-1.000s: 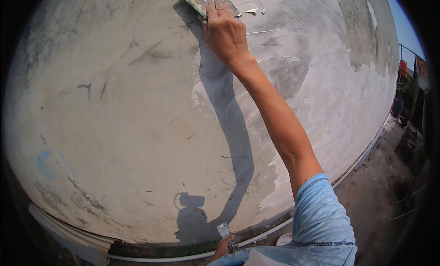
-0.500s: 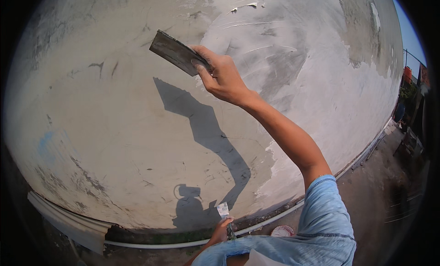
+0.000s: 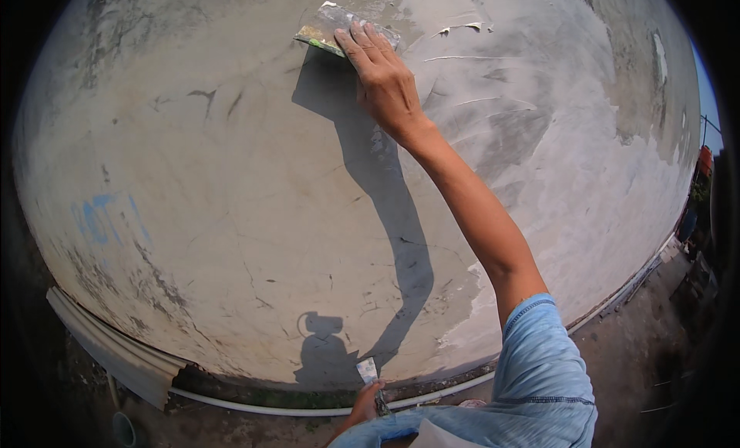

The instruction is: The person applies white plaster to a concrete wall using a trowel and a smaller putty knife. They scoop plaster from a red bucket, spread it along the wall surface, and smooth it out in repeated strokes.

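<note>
My right hand [image 3: 384,78] is raised high against the wall, its fingers pressed flat along a wide plastering blade [image 3: 322,30]. The blade's face carries smears and a white dab at its upper corner. Its left edge lies over bare grey wall [image 3: 216,170], left of a patch of pale skim plaster [image 3: 586,163]. Low in front of my body, my left hand [image 3: 364,402] is closed round the dark handle of a putty knife [image 3: 367,368]. That knife's blade points up and looks whitish.
A ridge of wet plaster [image 3: 462,26] stands out near the top. Along the wall's foot run a white pipe [image 3: 262,409] and, at left, a corrugated sheet [image 3: 116,348]. A plaster tub [image 3: 472,403] is mostly hidden by my sleeve. My shadow falls on the wall.
My right hand has moved up and slightly right and turned over, so its back and the blade's smeared face now show. The left hand keeps its hold on the putty knife.
</note>
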Demonstrator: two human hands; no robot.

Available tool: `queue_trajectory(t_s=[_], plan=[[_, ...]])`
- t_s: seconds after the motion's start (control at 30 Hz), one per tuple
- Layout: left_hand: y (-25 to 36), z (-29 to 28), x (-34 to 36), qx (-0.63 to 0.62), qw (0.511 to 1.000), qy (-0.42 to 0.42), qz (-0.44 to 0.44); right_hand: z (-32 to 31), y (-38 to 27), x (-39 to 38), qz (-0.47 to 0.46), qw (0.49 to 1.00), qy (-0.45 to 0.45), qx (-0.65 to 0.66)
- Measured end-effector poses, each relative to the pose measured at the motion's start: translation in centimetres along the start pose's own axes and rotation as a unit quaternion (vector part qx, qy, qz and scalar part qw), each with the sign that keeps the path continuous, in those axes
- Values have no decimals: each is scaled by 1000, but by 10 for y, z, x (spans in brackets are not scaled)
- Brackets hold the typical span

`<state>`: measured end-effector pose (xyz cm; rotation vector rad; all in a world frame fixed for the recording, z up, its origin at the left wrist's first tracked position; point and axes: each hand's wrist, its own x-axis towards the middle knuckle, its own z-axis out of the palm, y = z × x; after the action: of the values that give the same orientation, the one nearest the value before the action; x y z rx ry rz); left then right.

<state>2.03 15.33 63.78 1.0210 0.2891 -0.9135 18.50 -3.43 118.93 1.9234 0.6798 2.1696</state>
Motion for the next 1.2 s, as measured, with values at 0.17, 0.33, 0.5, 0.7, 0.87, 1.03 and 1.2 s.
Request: queue_trajectory(t_s=[0.17, 0.33, 0.5, 0.7, 0.87, 1.03, 1.2], plan=[[3, -1, 4, -14, 1000, 16, 13, 30, -11, -26, 3, 999, 3, -39], [8, -1, -10, -8, 999, 5, 53, 14, -53, -82, -9, 996, -93, 15], [2, -3, -14, 15, 998, -16, 66, -31, -98, -127, -35, 977, -175, 112], [-8, -8, -11, -18, 999, 8, 45, -132, 8, -46, 192, 979, 59, 19], [-11, -3, -26, -11, 999, 34, 28, -168, 119, -40, 285, 926, 179, -170], [-5, -21, -22, -25, 999, 34, 32, -162, 146, -64, 344, 893, 180, -228], [5, -37, -21, -31, 997, 46, 62, -133, 137, -53, 306, 912, 158, -222]])
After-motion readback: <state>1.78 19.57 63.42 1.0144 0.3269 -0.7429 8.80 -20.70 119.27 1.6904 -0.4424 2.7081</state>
